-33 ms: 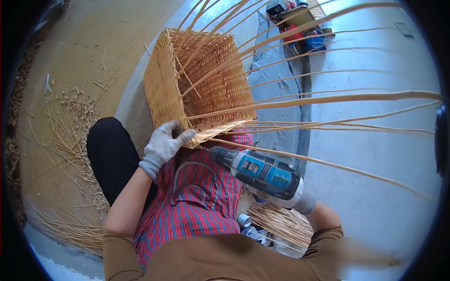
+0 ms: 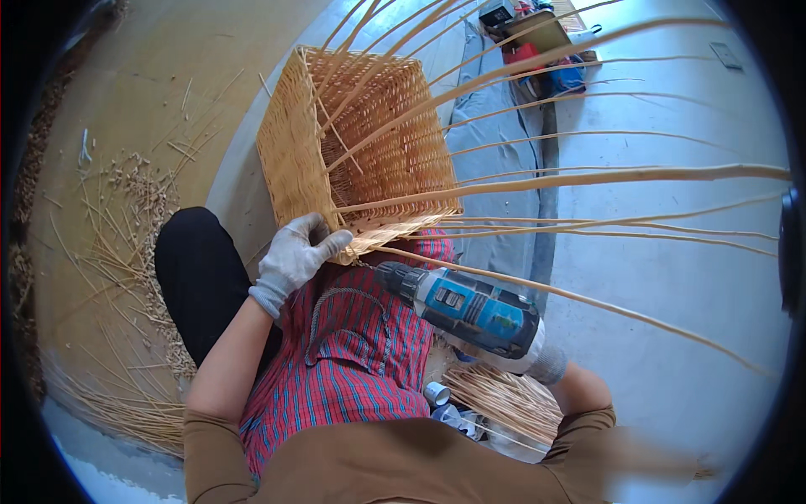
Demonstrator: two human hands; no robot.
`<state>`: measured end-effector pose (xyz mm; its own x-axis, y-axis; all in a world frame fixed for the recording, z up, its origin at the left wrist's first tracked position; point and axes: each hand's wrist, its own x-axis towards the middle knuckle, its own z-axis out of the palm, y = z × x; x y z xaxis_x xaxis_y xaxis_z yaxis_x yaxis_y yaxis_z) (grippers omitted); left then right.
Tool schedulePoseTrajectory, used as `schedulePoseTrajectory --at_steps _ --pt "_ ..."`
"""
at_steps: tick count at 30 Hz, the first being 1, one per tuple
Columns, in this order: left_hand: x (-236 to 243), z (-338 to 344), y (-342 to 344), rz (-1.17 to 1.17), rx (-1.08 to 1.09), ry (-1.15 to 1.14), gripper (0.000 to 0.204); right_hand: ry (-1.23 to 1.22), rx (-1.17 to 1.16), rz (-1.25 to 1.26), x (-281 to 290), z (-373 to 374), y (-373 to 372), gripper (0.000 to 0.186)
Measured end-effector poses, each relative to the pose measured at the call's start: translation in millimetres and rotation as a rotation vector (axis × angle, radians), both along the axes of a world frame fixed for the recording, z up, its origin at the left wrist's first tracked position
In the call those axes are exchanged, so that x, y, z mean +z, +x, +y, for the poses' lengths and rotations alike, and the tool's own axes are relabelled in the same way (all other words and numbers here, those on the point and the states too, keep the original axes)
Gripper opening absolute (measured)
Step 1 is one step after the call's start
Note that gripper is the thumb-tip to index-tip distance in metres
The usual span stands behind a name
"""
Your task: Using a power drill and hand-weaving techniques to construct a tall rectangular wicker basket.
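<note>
A woven wicker basket (image 2: 290, 160) lies tipped on its side in front of me, its opening facing right. Long uncut rods (image 2: 571, 179) stick out from its rim to the right. My left hand (image 2: 292, 259), in a grey-white work glove, is closed on the basket's near corner, thumb along the rim. In my right hand (image 2: 544, 359), also gloved, is a blue and black cordless drill (image 2: 480, 312); its body hides most of the fingers. The drill's thin bit (image 2: 363, 265) points at the near edge of the basket, beside my left thumb. Whether it touches the wicker I cannot tell.
Wood chips and loose twigs (image 2: 147, 202) litter the floor at left. A bundle of thin rods (image 2: 504, 399) lies near my right forearm, next to a small metal can (image 2: 437, 394). A grey cloth (image 2: 495, 185) stretches behind the basket. Tools and containers (image 2: 537, 50) sit at the far right.
The basket has shifted very slightly, and the long rods on its right have swayed a little. Both hands and the drill stay almost where they were.
</note>
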<state>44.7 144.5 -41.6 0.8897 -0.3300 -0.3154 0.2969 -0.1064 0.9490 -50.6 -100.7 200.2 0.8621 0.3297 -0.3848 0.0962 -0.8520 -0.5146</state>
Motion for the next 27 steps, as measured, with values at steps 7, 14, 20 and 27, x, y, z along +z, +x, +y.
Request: schedulePoseTrajectory --at_steps 7,14,20,27 --pt "3.9 -1.0 0.3 0.075 0.014 -0.087 0.047 -0.104 0.149 -0.039 4.0 14.2 16.2 0.041" --pt "-2.8 -2.1 -0.7 0.101 0.021 -0.150 0.047 -0.103 0.045 0.120 7.6 18.5 18.6 0.043" --pt "-4.9 -1.2 -0.3 0.085 0.006 -0.150 0.050 -0.142 0.093 0.064 5.2 14.0 17.3 0.045" --pt "-3.1 0.7 0.6 0.084 -0.010 -0.129 0.052 -0.173 0.073 0.131 7.9 16.7 19.9 0.043"
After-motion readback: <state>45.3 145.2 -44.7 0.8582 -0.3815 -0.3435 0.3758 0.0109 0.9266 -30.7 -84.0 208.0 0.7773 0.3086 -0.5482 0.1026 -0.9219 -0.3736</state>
